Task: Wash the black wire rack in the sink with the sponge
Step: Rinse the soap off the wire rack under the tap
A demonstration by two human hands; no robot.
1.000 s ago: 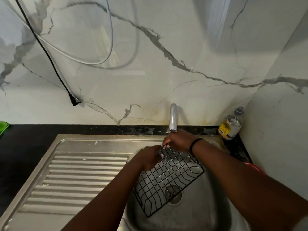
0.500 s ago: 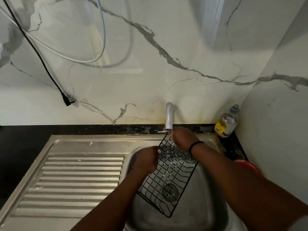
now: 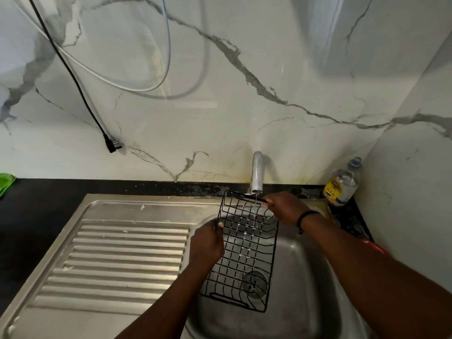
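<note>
Sponge: cannot be made out; a pale bit shows under the right hand (image 3: 285, 208) at the rack's (image 3: 247, 250) top edge, too small to identify. Left hand (image 3: 206, 245) fingertips hidden behind the rack's side wire. Drain (image 3: 254, 282) partly screened by the grid. Bottle (image 3: 342, 183) label unreadable. Green thing (image 3: 6, 183) cut off by left edge. Red thing (image 3: 376, 247) mostly hidden behind right forearm. Sink (image 3: 305, 277) basin cut off at bottom edge

Black wire rack (image 3: 247, 250), grey-veined white marble wall (image 3: 244, 69).
</note>
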